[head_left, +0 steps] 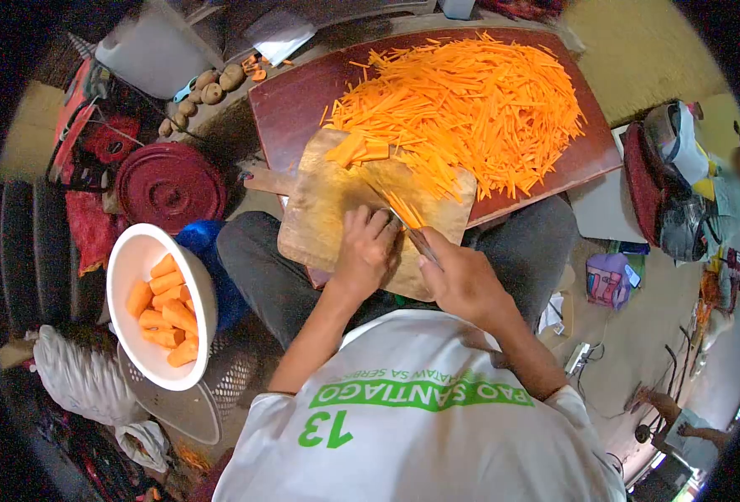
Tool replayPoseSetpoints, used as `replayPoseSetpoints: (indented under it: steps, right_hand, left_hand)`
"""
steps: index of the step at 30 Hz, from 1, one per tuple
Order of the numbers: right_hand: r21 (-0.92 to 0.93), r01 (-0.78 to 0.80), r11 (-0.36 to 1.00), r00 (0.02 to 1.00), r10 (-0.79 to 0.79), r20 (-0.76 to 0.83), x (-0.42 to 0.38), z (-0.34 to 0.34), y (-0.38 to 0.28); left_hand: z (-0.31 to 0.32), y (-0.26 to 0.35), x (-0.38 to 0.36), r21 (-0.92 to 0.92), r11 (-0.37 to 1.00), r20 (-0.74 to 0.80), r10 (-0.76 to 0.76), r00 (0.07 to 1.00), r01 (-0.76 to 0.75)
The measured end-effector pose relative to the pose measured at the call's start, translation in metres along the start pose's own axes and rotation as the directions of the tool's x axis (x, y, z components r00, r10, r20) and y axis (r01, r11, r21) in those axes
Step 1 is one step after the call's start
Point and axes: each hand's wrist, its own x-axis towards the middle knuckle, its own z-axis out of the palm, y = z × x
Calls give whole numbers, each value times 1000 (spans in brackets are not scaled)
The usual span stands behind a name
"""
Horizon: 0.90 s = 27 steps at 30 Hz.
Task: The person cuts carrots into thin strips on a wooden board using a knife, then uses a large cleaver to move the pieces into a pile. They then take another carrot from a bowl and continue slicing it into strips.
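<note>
My right hand [462, 280] is closed round the handle of a knife [421, 244], its blade pointing up and left over a wooden cutting board [320, 226]. Beside the blade, my left hand [367, 248] has its fingers curled down onto the board; what lies under them is hidden. Thin carrot strips [402, 207] lie along the blade's right side. Toward the board's upper edge rest some flat carrot slices [358, 151]. A large heap of shredded carrot [487, 109] covers much of the dark red table [290, 105] and spills onto the board.
A white bowl [119, 284] of peeled carrot pieces [169, 305] stands at left. Behind it are a dark red lid [171, 186] and several potatoes [211, 90]. At right, a purple bag [609, 279] sits on the floor, and another person [694, 439] shows at the far edge.
</note>
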Motion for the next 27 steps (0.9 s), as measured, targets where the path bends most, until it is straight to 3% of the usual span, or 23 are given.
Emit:
replayPoseSetpoints:
  steps: [3, 12, 15, 18, 19, 25, 27]
  right_hand:
    - [97, -57, 994, 997, 52, 49, -11, -14, -7]
    - [19, 29, 999, 999, -28, -45, -2, 10, 2]
    - [76, -47, 996, 999, 47, 1, 2, -5, -3]
    - [129, -2, 992, 995, 14, -99, -4, -13, 4]
    - [143, 50, 988, 992, -33, -119, -7, -16, 10]
    - [252, -150, 956, 988, 141, 55, -25, -29, 9]
    - [310, -93, 946, 995, 79, 58, -28, -21, 15]
  left_hand:
    - [-1, 2, 1, -10, 1000, -42, -3, 999, 2]
    - [0, 0, 1, 18, 1000, -20, 9, 1000, -9]
    - [-7, 7, 2, 16, 999, 19, -39, 999, 38]
    - [-9, 7, 3, 8, 999, 25, -34, 999, 34]
    - [-6, 5, 3, 5, 999, -14, -45, 999, 45]
    - [8, -3, 4, -173, 976, -287, -179, 941, 132]
    - [3, -3, 7, -221, 966, -342, -206, 917, 134]
